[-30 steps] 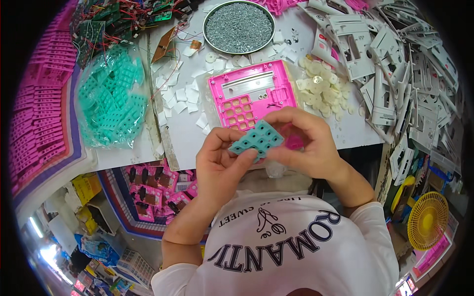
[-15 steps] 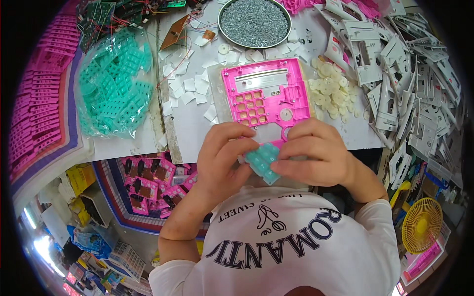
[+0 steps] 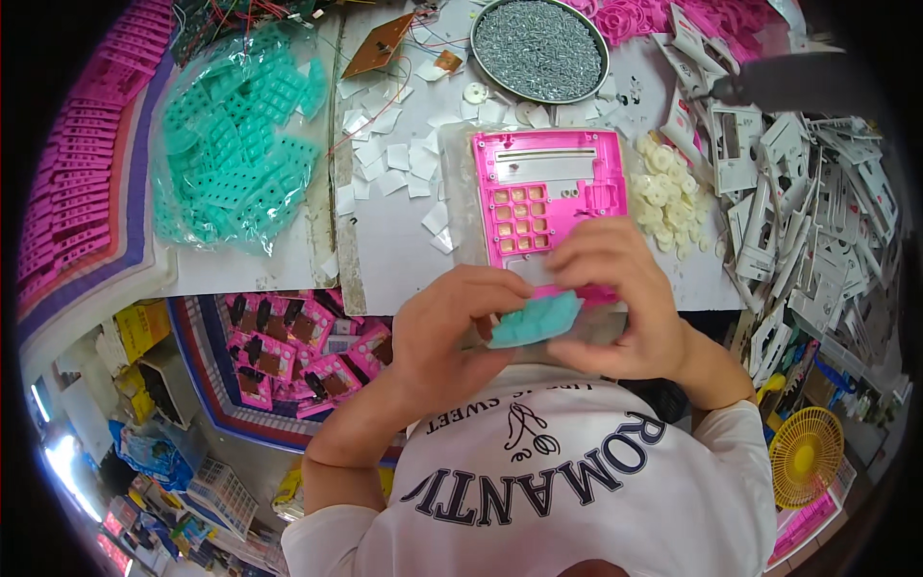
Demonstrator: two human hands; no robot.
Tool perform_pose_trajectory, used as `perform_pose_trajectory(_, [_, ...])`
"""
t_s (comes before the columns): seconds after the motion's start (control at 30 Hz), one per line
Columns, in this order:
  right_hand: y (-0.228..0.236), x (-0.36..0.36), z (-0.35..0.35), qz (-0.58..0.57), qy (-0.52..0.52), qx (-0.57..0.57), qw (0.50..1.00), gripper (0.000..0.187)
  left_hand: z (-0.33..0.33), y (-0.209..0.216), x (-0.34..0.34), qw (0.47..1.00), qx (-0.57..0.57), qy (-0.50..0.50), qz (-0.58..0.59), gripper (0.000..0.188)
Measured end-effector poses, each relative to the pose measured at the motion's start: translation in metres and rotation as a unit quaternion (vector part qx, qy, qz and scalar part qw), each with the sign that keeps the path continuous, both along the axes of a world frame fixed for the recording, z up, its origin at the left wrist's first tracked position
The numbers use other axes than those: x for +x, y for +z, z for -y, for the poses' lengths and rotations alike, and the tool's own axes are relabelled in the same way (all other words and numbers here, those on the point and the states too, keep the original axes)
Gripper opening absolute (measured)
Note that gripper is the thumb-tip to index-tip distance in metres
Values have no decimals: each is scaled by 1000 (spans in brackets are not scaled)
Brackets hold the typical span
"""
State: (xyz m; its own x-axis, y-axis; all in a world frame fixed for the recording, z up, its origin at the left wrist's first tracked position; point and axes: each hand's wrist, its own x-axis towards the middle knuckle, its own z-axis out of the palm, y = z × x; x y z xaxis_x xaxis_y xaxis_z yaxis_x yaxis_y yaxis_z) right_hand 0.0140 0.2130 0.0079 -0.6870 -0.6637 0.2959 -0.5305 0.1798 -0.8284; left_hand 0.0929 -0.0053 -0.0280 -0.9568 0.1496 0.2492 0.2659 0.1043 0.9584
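Observation:
My left hand [image 3: 450, 322] pinches a teal rubber keypad [image 3: 538, 319] at its left end, between thumb and fingers. The keypad is tilted, its raised keys turned toward the far side. Around its right end is my right hand [image 3: 630, 303], thumb and fingers apart; whether a fingertip touches the keypad I cannot tell. Just beyond both hands lies a pink plastic housing [image 3: 606, 159], inner side up, with a grid of key holes at its left and a long window at its far end. My right fingers cover part of its near right corner.
A bag of teal keypads [image 3: 236, 144] lies at left, beside stacked pink parts [image 3: 72, 183]. White paper squares [image 3: 399, 157], a round tray of screws [image 3: 538, 48] and cream discs [image 3: 663, 188] surround the housing. White panels [image 3: 788, 202] pile up at right. A dark tool [image 3: 788, 82] hangs there.
The keypad has tipped from nearly flat to steeply tilted. My right fingers have spread and come away from its face. The whole view has shifted slightly, and a dark tool now shows at upper right.

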Motion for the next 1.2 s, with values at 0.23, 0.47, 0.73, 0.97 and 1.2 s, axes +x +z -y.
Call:
perform_pose_trajectory(0.23, [11, -2, -6, -201, 87, 53, 974, 38, -6, -7, -8, 971, -152, 32, -183, 45])
perform_pose_trajectory(0.47, [12, -16, -12, 96, 114, 97, 984, 21, 14, 8, 1, 997, -71, 22, 8, 45])
perform_pose_trajectory(0.73, [-27, -65, 18, 112, 25, 146, 983, 25, 37, -11, -1, 988, -113, 105, 13, 40])
perform_pose_trajectory(0.97, [-27, -64, 21, 78, 12, 189, 979, 25, 36, -19, -1, 987, -116, 108, 16, 37])
perform_pose_trajectory(1.2, [-19, -42, 6, -167, -45, 174, 969, 55, 33, -16, -4, 979, -169, 112, -21, 34])
